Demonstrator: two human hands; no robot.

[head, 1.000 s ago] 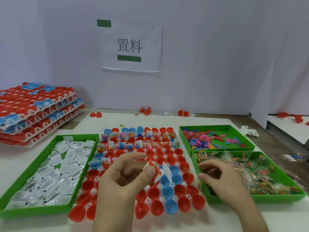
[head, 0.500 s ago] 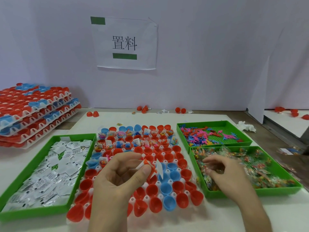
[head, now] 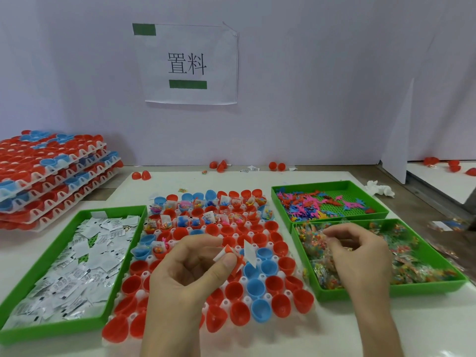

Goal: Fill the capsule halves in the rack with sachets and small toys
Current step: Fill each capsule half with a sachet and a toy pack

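A white rack [head: 224,304] of red and blue capsule halves lies in front of me; its far rows hold sachets and small toys, the near rows are hollow. My left hand [head: 185,276] hovers over the rack's middle and pinches white sachets [head: 248,249] together with an orange toy [head: 235,266] between thumb and fingers. My right hand [head: 360,253] is over the near right green tray [head: 438,286] of clear bead packets and pinches one clear packet [head: 328,237] there. Another green tray [head: 332,184] behind it holds small coloured plastic toys.
A green tray [head: 33,273] of white sachets sits left of the rack. Stacked filled racks [head: 51,171] stand at the far left. Loose red capsule halves [head: 277,166] lie along the back wall, a crumpled tissue [head: 380,189] at the right.
My right hand has lifted slightly within the bead packet tray with a packet in its fingertips. My left hand keeps its hold over the rack. The view has tilted down a little.
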